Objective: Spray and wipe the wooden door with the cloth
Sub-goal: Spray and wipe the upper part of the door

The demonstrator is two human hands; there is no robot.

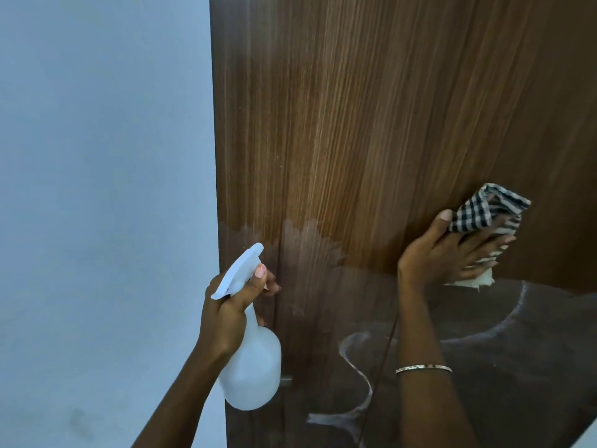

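1. Standing upright, the wooden door (371,124) fills the middle and right of the view; its upper part is warm brown with fine vertical grain, and its lower part looks darker, with pale curved streaks.
2. A checked cloth (487,215), black and white, lies flat against the door at the right side, just at the border between the lighter and the darker area.
3. The right hand (452,250) presses this cloth on the door, fingers spread over it and the thumb pointing up; a thin bangle (424,369) sits on the forearm.
4. The left hand (232,302) is closed around the neck of a white spray bottle (255,367), one finger resting near the trigger; the bottle is just in front of the door's left edge.
5. A pale blue wall (103,189) takes the left side.
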